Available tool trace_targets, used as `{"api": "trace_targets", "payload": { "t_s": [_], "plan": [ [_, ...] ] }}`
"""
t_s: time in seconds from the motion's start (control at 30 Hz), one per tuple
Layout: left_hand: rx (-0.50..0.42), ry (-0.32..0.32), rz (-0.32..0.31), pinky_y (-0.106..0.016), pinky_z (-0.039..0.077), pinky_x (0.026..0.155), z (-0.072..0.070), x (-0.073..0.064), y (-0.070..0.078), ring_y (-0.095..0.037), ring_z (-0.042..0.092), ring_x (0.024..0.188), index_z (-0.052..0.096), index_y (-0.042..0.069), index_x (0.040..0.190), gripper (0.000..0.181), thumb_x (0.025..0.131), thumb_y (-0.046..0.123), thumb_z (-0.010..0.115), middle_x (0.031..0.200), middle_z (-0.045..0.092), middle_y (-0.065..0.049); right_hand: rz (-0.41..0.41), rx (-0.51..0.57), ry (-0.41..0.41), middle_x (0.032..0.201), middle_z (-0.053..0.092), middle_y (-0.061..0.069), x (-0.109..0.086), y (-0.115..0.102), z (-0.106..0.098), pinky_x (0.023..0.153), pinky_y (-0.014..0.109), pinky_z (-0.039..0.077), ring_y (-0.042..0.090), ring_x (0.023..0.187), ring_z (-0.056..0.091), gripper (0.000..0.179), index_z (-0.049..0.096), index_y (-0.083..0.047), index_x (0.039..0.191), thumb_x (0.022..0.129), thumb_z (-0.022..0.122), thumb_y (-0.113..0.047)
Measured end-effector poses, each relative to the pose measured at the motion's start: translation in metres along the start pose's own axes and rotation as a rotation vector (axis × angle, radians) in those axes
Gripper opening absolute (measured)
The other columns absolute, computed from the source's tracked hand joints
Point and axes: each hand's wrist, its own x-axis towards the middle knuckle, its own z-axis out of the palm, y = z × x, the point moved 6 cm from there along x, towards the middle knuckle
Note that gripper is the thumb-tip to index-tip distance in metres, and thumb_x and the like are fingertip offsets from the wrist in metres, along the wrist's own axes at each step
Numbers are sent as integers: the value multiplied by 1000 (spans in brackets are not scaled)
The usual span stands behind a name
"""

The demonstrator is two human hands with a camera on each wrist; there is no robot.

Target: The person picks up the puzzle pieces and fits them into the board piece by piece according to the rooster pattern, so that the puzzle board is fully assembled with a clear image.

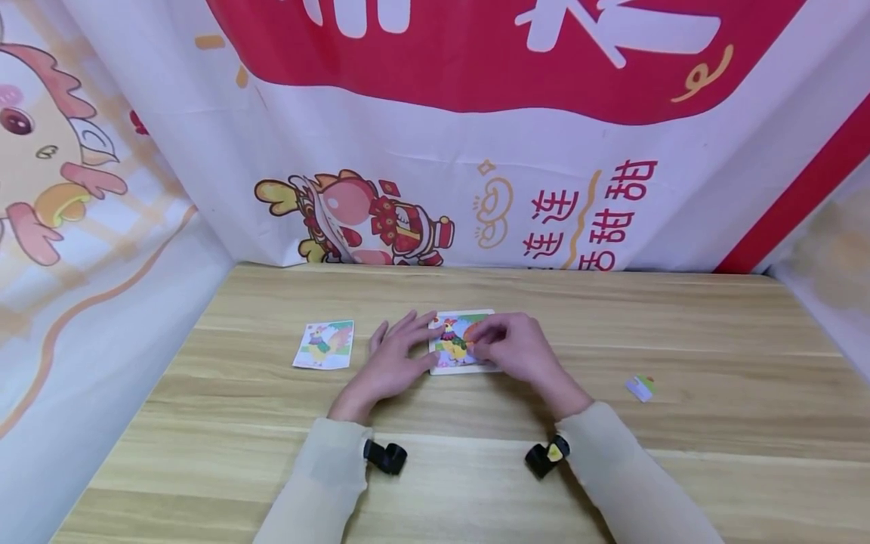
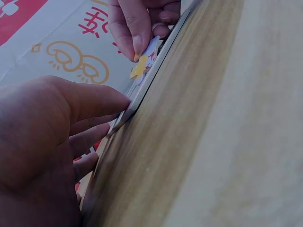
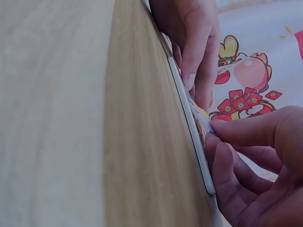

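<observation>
A small framed jigsaw puzzle (image 1: pixel 445 369) with a picture of a colourful rooster lies flat between my hands. My left hand (image 1: pixel 396 364) rests at its left side, fingers spread; the left wrist view shows the thumb on the near rim (image 2: pixel 137 100). Over the right part of the picture, my right hand (image 1: pixel 518 349) pinches a puzzle piece (image 2: pixel 144 60) between thumb and index finger. That piece (image 3: pixel 204 114) is tilted up from the board, and its lower part is hidden by the fingers in the right wrist view.
To the left lies a paper card (image 1: pixel 324 346) printed with a paler version of the rooster picture. A loose puzzle piece (image 1: pixel 640 388) sits off to the right on the wooden table (image 1: pixel 469 483). A printed cloth (image 1: pixel 476 136) hangs behind the table's far edge.
</observation>
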Motion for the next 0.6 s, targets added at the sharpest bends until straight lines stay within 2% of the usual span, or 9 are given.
{"api": "trace_targets", "payload": {
  "t_s": [0.33,0.6],
  "plan": [
    [-13,7,3,-65,-7,134,0,0,1,-32,19,169,64,14,150,47,103,22,67,175,40,-1,1,-54,2,95,75,5,-2,-3,2,75,28,54,21,88,65,7,82,-15,96,91,83,-10],
    [11,27,-13,-63,-8,134,2,1,1,-29,19,169,65,16,149,50,101,30,71,174,41,2,-10,-99,5,95,74,4,-3,-6,4,77,30,56,20,87,66,5,80,-14,94,92,85,-12]
  ]
}}
